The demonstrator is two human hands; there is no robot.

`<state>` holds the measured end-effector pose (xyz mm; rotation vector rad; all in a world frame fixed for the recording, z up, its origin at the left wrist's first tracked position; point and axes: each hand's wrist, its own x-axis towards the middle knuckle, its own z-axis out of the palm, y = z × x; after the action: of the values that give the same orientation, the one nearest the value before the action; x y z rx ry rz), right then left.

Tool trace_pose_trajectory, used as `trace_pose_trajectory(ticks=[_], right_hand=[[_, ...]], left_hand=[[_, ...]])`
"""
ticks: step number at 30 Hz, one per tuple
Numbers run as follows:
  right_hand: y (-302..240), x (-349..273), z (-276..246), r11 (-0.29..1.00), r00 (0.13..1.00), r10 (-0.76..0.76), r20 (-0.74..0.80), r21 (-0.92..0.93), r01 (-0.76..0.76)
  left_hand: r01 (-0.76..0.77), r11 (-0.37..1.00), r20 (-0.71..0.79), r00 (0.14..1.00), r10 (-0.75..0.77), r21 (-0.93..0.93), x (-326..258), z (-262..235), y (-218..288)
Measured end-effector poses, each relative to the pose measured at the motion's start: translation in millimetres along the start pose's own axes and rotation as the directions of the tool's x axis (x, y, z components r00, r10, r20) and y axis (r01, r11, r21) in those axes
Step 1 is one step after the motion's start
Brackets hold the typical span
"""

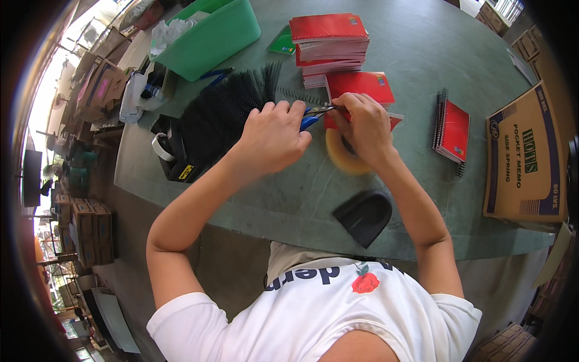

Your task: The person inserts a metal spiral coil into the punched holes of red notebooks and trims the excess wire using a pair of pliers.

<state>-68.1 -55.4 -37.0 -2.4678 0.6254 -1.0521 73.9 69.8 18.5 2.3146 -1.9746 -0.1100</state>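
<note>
My left hand [272, 136] is closed around the blue handles of a pair of pliers [308, 123]. The metal jaws point right and meet the fingertips of my right hand [367, 125]. That hand is pinched at the edge of a red-covered notebook [369, 85]; its fingers hide just what they grip. Behind the pliers, a loose black spiral coil [304, 95] stretches toward the notebook. Beyond stands a stack of red notebooks [330, 48]. A thick bundle of black spiral coils [220, 111] lies left of my left hand.
A yellowish tape roll [341, 158] lies under my right wrist, with a black curved piece [365, 216] nearer me. Spiral-bound red notebooks [453, 130] sit rightward, before a cardboard box [523, 160]. Far left are a green bin [211, 42] and a black tape dispenser [175, 151].
</note>
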Motion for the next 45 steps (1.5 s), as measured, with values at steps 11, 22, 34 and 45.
trace_pose_trajectory(ticks=[11,22,34,45], right_hand=[[-1,2,0,0.997,1.000,0.023,0.020,-0.078,-0.022],[1,3,-6,0.993,0.993,-0.117,-0.015,0.028,0.118],[71,-29,-44,0.658,0.936,0.263,0.235,0.666,-0.353],[63,-40,-44,0.550,0.887,0.360,0.290,0.702,-0.453]], left_hand=[[-0.075,0.996,-0.082,0.994,0.078,0.040,9,10,-9],[-0.061,0.993,0.160,0.984,0.076,-0.097,-30,76,48],[-0.190,0.843,-0.615,0.764,-0.195,-0.504,9,29,44],[-0.271,0.923,-0.596,0.801,0.059,-0.272,14,20,31]])
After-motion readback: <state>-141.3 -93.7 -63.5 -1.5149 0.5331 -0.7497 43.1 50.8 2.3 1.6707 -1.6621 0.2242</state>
